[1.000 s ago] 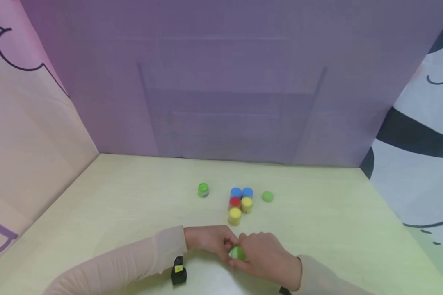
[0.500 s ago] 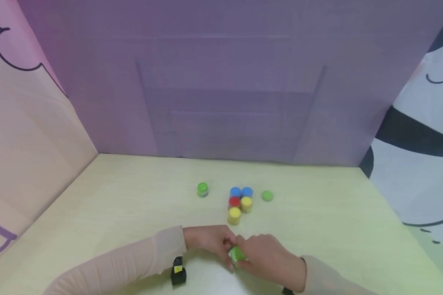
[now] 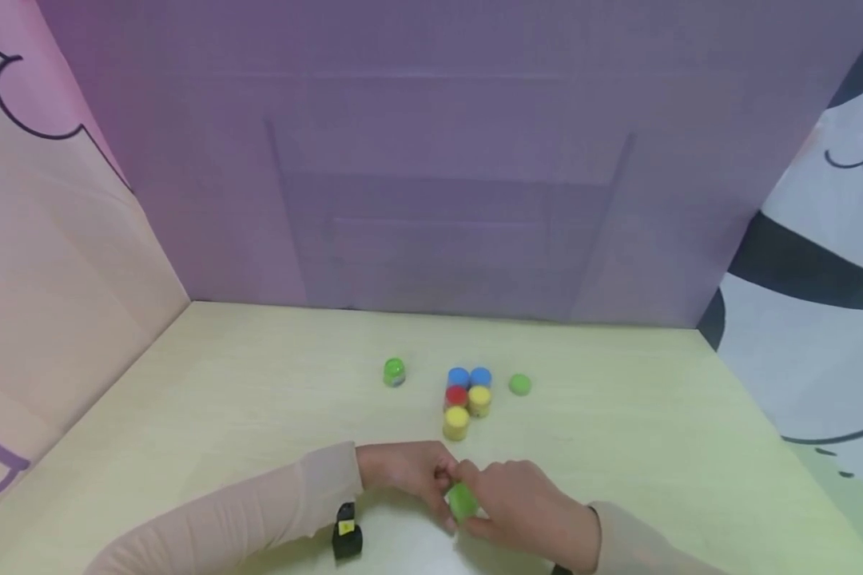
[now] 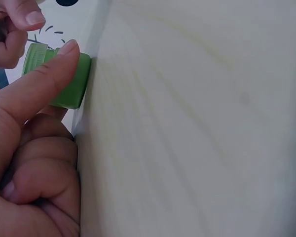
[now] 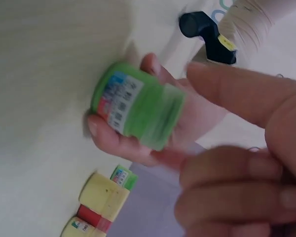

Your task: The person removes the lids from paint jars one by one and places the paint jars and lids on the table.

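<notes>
A small green paint jar with a printed label stands at the table's near side, between the two hands. My left hand pinches it between thumb and index finger low on its body; in the left wrist view the jar is partly behind that thumb. Around the jar's top, my right hand has its thumb and index finger spread. The right wrist view shows that thumb apart from the jar's translucent top; a blurred finger is close to it, contact unclear.
Beyond the hands, two blue-topped jars, a red-topped jar and two yellow jars stand grouped. A green jar is left of them, a round green thing right. A black device is on the left wrist.
The right hand has turned and shifted slightly rightward, its thumb and fingers spreading from the jar's top, so more of the green shows. The left hand keeps its pinch in place.
</notes>
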{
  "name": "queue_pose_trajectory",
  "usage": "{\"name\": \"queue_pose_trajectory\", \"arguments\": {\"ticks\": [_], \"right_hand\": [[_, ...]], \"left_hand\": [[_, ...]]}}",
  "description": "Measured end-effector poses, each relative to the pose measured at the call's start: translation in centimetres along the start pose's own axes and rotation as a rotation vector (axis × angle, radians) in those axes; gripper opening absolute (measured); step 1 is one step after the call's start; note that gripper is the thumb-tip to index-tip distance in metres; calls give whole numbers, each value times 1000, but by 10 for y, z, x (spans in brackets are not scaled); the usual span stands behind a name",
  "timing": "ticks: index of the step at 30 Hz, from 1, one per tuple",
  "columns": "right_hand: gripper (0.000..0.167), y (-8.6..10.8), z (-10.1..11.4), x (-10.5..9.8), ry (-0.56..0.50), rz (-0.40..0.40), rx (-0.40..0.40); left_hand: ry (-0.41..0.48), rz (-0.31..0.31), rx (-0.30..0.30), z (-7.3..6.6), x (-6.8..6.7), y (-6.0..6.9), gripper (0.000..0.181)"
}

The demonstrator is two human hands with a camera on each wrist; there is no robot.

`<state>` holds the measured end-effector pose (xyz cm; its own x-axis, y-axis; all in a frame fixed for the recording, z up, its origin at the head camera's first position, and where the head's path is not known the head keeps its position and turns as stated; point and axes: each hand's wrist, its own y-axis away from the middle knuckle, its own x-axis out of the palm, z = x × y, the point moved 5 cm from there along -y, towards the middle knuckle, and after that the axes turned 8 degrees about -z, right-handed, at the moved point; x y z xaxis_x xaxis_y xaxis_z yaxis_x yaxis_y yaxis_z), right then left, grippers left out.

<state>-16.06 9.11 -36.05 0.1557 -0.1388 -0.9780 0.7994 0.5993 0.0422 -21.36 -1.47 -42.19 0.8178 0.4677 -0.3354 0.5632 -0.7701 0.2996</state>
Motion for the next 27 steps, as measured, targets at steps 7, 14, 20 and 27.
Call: {"name": "queue_pose_trajectory", "arguments": {"ticks": [7,14,20,27], "right_hand": [[54,0,-3,4,10,-98,57],[48,-4,-4,8,11,-62,84],[50,-5,-4,9,-10,-23,76],[40,-3,-4,7,28,-5,49]], "left_hand": [[47,44,43,-3,0,0,35],[26,29,15,0,-1,0,31],[12,30,16,1,0,0,28],[-12,5,5,2,0,-1,22]]}}
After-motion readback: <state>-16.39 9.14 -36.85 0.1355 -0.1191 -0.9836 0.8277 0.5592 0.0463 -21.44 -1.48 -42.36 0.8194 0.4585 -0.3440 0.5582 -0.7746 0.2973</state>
